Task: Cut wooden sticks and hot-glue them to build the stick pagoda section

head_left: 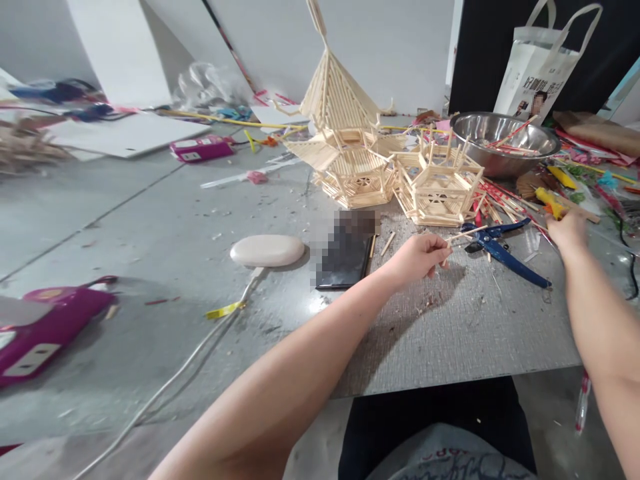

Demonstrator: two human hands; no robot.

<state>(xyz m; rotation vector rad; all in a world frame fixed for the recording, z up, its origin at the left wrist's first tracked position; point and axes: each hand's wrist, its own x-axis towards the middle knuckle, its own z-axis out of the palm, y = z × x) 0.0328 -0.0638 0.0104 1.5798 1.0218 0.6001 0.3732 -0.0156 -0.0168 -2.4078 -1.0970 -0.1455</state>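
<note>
My left hand (pixel 425 255) is closed in a pinch on a thin wooden stick (pixel 467 233), which points right above the pliers. Farther right, my right hand (pixel 569 233), somewhat blurred, is closed at a yellow glue gun (pixel 546 196) with an orange trigger; its fingers are partly hidden. Between the hands lie blue-handled pliers (pixel 510 257). Behind them stands a hexagonal stick frame (pixel 440 190) with upright posts. Left of it is a stick pavilion model (pixel 350 167) with a pointed roof.
A steel bowl (pixel 505 143) holding some sticks stands behind the loose sticks (pixel 493 200). A phone (pixel 345 260) and a white oval device (pixel 267 251) with a cable lie left. Purple power strips (pixel 55 327) rest farther left. The table's front edge is close to my lap.
</note>
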